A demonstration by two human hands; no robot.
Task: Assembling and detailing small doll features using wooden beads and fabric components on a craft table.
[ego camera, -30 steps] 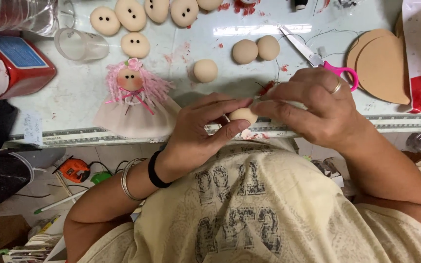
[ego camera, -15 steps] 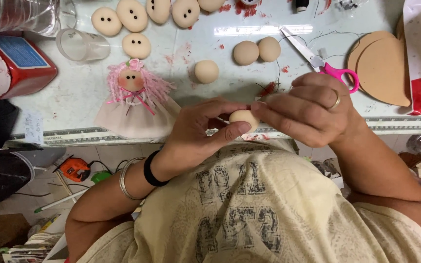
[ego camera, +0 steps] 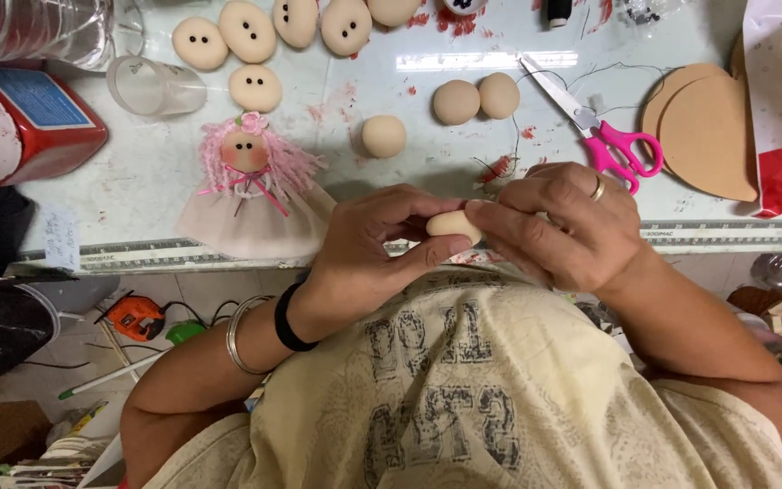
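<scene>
Closest to us, over the cream printed shirt (ego camera: pixel 445 380), our 2 forearms come in from either side and meet at the table edge. The left wrist carries silver bangles (ego camera: pixel 239 335) and a black band (ego camera: pixel 286 319).

Both hands hold 1 small beige ball (ego camera: pixel 451 226), which sits just above the near edge of the table (ego camera: pixel 138 172), off its surface. Our left hand (ego camera: pixel 368 244) cups in from the left, with the thumb under the ball and the forefinger curled over its top. Our right hand (ego camera: pixel 563 226), with a ring on 1 finger, lies knuckles up, its fingertips closed on the ball's right side. So both sets of fingers are shut on the ball in a light pinch.

We judge that the ball is being worked between the fingertips, perhaps shaped or stitched; a dark thread may run to it, but we cannot tell. Any further handling calls for a steady left grip and fine pressure from the right.

Just beyond, a pink-haired doll (ego camera: pixel 251 195) lies to the left. Farther out are 3 plain beige balls (ego camera: pixel 384 136), pink-handled scissors (ego camera: pixel 604 136) and brown card shapes (ego camera: pixel 703 136). Farthest are ball heads with 2 dark eyes (ego camera: pixel 255 88), a clear cup (ego camera: pixel 151 86) and a red container (ego camera: pixel 38 118).
</scene>
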